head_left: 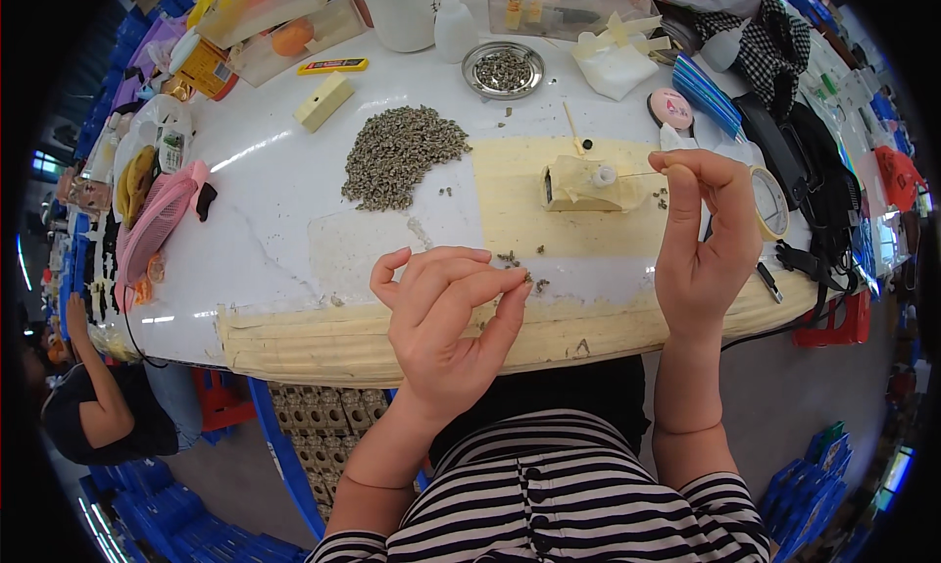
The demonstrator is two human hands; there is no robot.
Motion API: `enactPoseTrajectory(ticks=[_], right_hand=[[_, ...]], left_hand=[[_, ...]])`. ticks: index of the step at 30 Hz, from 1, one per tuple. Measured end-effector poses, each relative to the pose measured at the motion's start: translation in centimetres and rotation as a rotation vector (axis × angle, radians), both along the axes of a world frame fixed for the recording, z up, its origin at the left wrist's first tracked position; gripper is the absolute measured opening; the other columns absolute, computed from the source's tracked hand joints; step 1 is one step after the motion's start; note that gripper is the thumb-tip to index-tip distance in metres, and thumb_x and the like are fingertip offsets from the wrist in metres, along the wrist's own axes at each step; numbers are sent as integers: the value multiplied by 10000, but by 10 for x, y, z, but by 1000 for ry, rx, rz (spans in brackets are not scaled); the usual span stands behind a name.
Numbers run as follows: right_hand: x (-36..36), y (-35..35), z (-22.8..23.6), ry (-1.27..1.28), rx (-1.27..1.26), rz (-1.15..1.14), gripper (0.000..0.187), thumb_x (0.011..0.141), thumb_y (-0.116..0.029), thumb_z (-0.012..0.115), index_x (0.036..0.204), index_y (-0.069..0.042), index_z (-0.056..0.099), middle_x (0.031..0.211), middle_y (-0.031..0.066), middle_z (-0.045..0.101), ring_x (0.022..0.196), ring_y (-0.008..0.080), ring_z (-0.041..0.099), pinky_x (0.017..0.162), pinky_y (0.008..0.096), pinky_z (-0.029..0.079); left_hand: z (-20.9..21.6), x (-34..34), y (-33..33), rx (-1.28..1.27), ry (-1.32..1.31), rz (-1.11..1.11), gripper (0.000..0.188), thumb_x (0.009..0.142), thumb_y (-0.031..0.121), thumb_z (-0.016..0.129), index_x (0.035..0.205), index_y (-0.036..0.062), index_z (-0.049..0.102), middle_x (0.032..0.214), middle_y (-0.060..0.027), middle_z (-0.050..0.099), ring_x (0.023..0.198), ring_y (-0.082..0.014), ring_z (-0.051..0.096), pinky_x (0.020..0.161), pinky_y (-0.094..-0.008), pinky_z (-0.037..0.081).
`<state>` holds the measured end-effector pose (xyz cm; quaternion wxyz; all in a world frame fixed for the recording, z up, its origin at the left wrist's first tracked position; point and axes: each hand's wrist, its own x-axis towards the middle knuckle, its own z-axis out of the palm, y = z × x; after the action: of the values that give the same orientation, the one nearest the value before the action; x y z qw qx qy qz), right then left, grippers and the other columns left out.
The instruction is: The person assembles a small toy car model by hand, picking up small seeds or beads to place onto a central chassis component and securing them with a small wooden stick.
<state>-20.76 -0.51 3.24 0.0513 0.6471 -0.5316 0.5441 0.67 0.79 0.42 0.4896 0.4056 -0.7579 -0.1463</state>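
From where I stand, a co-worker's arm (106, 401) shows at the far left, beyond the counter (260, 225); on this counter lies a pink fan (162, 225), near its left edge; further to the right there is a cream block (323, 101), with a yellow cutter (333, 65) just behind it; next comes the big heap of small metal parts (404, 158), piled directly on the white surface; in front of it is the left hand (446, 313), whose thumb and index finger come together at a tiny metal part (527, 277); whether they really grip it, I cannot tell; its other fingers are bent and somewhat spread; behind the heap, to the right, a round metal dish (503, 70) contains more such parts; then a taped box (588, 187) rests on yellowish covering, carrying a white round piece (604, 175); a thin rod (642, 175) extends beside this piece, pinched between thumb and index finger of the right hand (706, 240); at the right lies a tape roll (769, 202).
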Motion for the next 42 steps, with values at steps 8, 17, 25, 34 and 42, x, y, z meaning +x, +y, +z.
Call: enactPoseTrajectory(ticks=[8,17,25,34,42], right_hand=[[2,-8,-4,224,12,-66,138,891,-59,701,1019,-10,678,920,105,675,821,278,614,734,360,476],[36,29,-8,-278,442,492,64,870,-44,716,921,-5,716,845,106,685,785,262,606,731,347,476],[37,27,-12,-284,415,486,98,810,-20,761,901,-26,723,837,83,688,766,240,608,710,330,475],[44,30,-13,-72,171,337,225,741,6,802,954,-56,765,828,65,678,747,227,616,648,317,479],[44,33,-17,-266,329,409,131,811,-23,773,941,-31,761,827,84,690,747,218,623,676,312,480]], left_hand=[[0,-1,0,-22,17,14,208,724,45,833,897,125,750,855,1,661,913,-168,657,1017,-385,283],[1,0,1,-45,35,0,237,729,47,832,933,146,761,856,23,666,924,-165,659,1026,-389,279],[-1,0,1,-48,14,14,232,724,50,823,926,142,755,863,22,669,934,-168,662,1027,-392,275],[-2,-1,0,-28,20,42,216,718,54,827,900,136,744,864,22,665,932,-166,664,1024,-392,278],[0,0,0,-60,23,4,252,722,59,841,941,157,766,858,36,660,932,-168,657,1021,-396,276]])
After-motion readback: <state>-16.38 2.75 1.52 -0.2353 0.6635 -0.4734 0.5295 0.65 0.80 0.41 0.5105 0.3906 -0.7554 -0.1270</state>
